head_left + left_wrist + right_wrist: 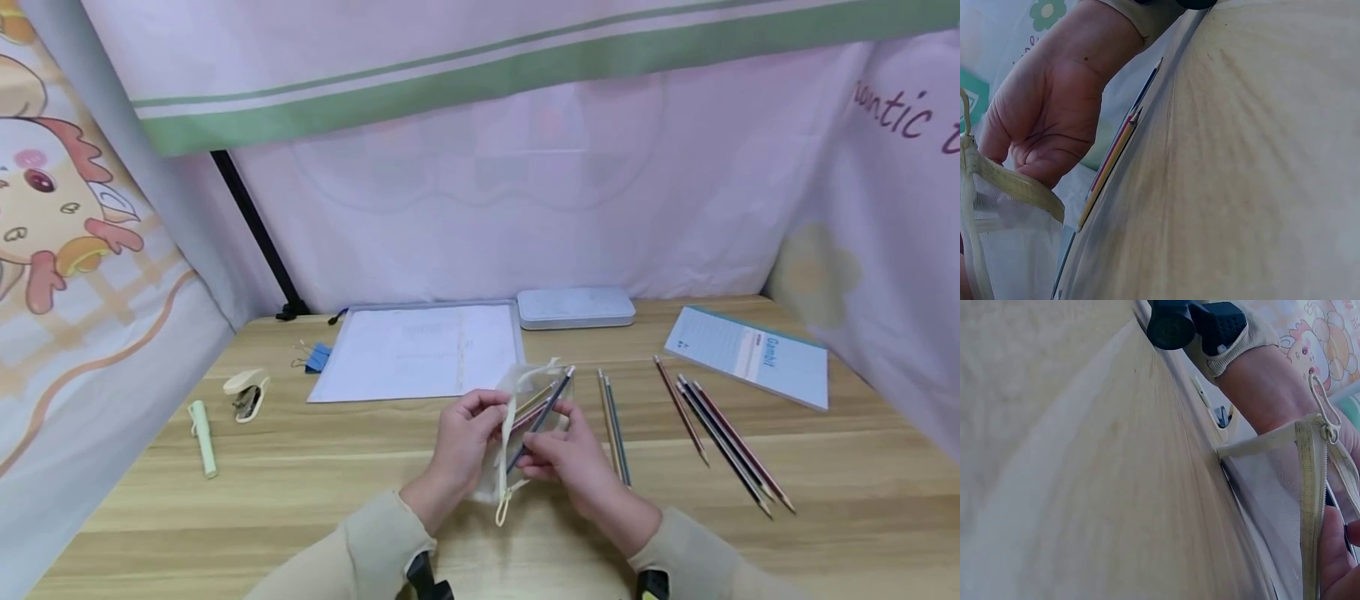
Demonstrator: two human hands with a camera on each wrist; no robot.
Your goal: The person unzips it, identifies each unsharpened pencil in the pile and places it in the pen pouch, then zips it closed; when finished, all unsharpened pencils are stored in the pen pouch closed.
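Observation:
A see-through mesh pouch (527, 390) with a cream zipper is held just above the wooden table (315, 467) in the head view. My left hand (474, 427) pinches the pouch's left edge by the zipper. My right hand (551, 454) pinches a dark pencil (546, 408) that lies slanted with its lower part inside the pouch, beside other pencils in it. The left wrist view shows the right hand (1047, 119) next to the pouch's mesh (1004, 244). The right wrist view shows the left wrist (1272, 394) behind the pouch (1272, 481) and its zipper (1310, 506).
Two loose pencils (615, 429) lie just right of my hands, several more (723, 442) farther right. A blue notebook (750, 354), a pale tin case (576, 307) and a paper folder (420, 350) sit behind. At the left lie a stapler (246, 393), a green pen (202, 437) and clips (315, 358).

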